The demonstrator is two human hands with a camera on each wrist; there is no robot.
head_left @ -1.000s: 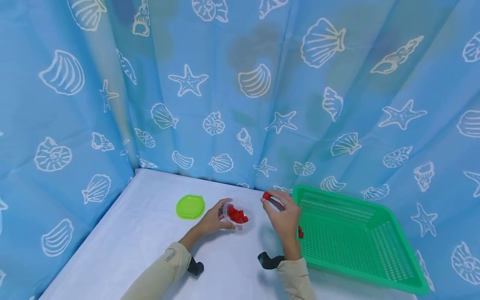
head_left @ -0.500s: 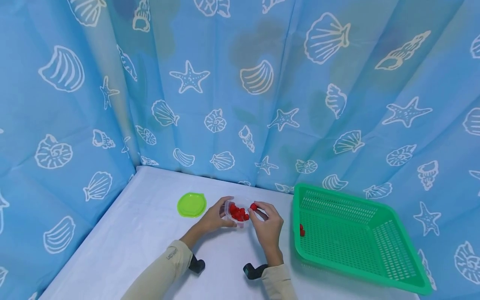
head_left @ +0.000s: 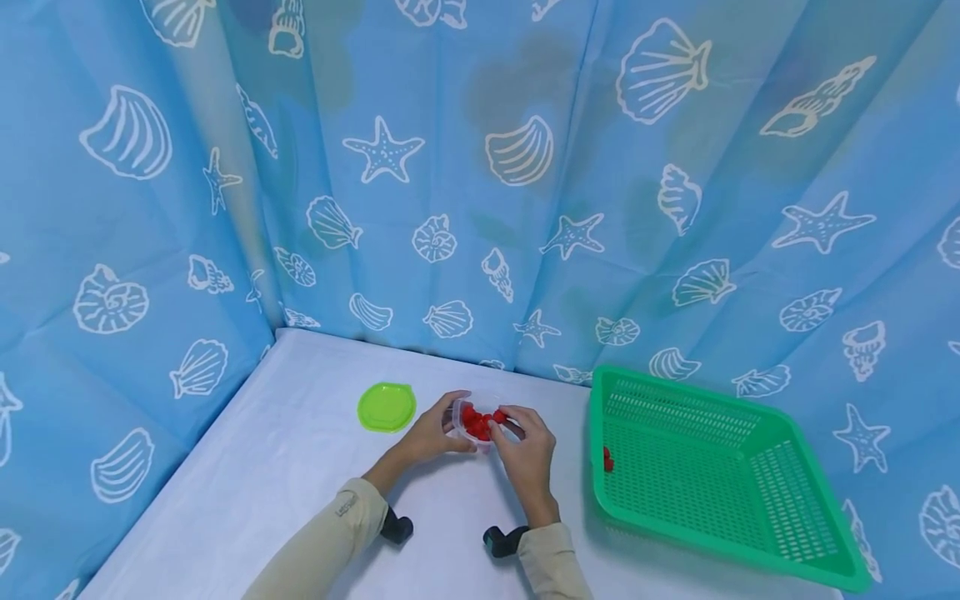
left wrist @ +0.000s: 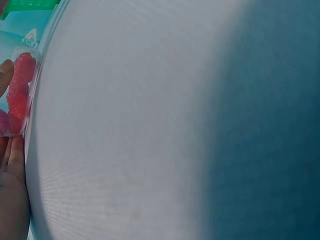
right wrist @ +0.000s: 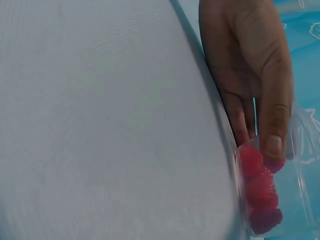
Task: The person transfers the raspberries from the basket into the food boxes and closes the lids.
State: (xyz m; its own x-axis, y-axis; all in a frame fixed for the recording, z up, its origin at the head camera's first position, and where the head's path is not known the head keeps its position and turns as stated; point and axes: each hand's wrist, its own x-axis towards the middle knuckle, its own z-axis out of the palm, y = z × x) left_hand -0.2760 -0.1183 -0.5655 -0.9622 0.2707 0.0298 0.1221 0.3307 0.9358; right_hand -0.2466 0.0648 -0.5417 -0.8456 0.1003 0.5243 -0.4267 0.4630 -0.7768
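Note:
In the head view my left hand holds a clear plastic container tilted toward me, its fingers and thumb round the left side. Several red raspberries lie inside it. My right hand pinches one raspberry at the container's right side. In the right wrist view its thumb reaches over the container onto that raspberry. The left wrist view shows raspberries through the clear wall, with part of the left hand below; its fingers are partly cut off.
A green perforated basket stands to the right, with a few raspberries by its left wall. A lime-green lid lies left of the container on the white tabletop. Blue curtains with shells hang behind.
My right hand has come left from beside the basket to the container, carrying the raspberry it pinches. The left hand keeps its grip on the container almost in place.

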